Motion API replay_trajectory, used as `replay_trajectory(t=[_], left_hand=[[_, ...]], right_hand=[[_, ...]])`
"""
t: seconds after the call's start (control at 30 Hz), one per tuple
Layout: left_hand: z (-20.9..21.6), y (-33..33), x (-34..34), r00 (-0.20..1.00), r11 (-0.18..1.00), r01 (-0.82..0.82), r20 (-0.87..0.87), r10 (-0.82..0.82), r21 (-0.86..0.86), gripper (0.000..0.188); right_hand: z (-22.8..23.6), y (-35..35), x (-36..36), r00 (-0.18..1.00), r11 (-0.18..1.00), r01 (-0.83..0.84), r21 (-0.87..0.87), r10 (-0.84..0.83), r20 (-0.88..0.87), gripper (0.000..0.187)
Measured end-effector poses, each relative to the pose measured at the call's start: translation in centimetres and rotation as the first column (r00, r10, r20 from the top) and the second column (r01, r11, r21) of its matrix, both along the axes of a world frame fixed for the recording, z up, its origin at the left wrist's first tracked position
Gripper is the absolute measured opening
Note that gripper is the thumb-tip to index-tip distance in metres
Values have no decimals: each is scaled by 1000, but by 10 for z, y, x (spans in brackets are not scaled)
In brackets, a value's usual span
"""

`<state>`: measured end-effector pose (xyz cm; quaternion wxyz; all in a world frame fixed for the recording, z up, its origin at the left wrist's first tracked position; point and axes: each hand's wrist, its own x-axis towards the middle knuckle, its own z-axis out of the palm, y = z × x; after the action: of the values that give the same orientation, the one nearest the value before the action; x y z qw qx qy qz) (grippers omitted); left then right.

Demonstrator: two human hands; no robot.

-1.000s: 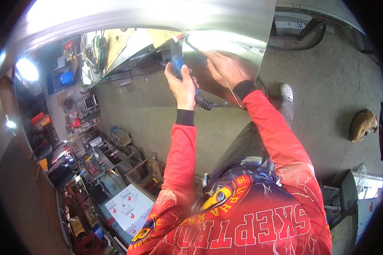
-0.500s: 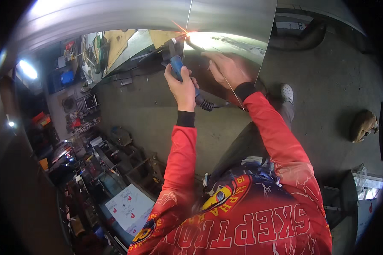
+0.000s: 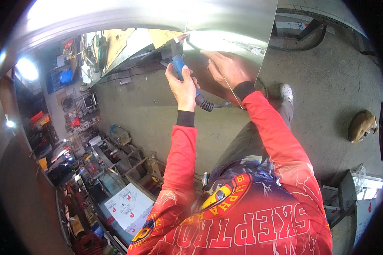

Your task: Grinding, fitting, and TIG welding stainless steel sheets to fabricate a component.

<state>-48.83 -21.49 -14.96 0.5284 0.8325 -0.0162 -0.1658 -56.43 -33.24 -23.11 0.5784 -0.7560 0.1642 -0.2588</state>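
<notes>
My left hand (image 3: 183,87) is closed around the blue handle of a welding torch (image 3: 177,63), whose cable hangs coiled below the wrist. The torch's tip rests close to the lower edge of a shiny sheet metal piece (image 3: 234,17), near a seam. To the right, my right hand (image 3: 230,70) has its fingers bent around a thin metal filler rod (image 3: 232,90). One end of the rod sticks out past the wrist; its other end is hard to make out near the bright reflective metal (image 3: 230,40).
A workbench (image 3: 115,51) stands at the far left. Machines and clutter (image 3: 119,148) fill the lower left, near a white printed sheet (image 3: 130,208). A brown curled shape like a dog (image 3: 362,126) lies on the floor at right. A metal cabinet (image 3: 349,191) is below it.
The orange glow and spark at the torch tip have gone out, and the surroundings look brighter. Both hands, the torch and the rod stay almost where they were.
</notes>
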Motion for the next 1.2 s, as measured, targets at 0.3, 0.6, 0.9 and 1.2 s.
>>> replay_trajectory(t=[0.3, 0.6, 0.9, 1.2], left_hand=[[0, -1, 0, 1000, 1000, -7, -1, 7, 3, 52], [2, -2, 0, 1000, 999, 12, 10, -12, 33, 54], [-34, 29, 22, 953, 994, 108, 282, -113, 32, 56], [6, -1, 2, 999, 999, 34, 20, -35, 24, 53]], right_hand=[[0, 1, 2, 1000, 1000, 6, -20, -6, -1, 40], [-1, 2, 1, 1000, 999, 14, -30, -14, -10, 40], [-82, 31, 10, 988, 951, 81, -299, -116, -101, 42], [7, -2, -4, 1000, 1000, 6, -13, -6, -3, 39]])
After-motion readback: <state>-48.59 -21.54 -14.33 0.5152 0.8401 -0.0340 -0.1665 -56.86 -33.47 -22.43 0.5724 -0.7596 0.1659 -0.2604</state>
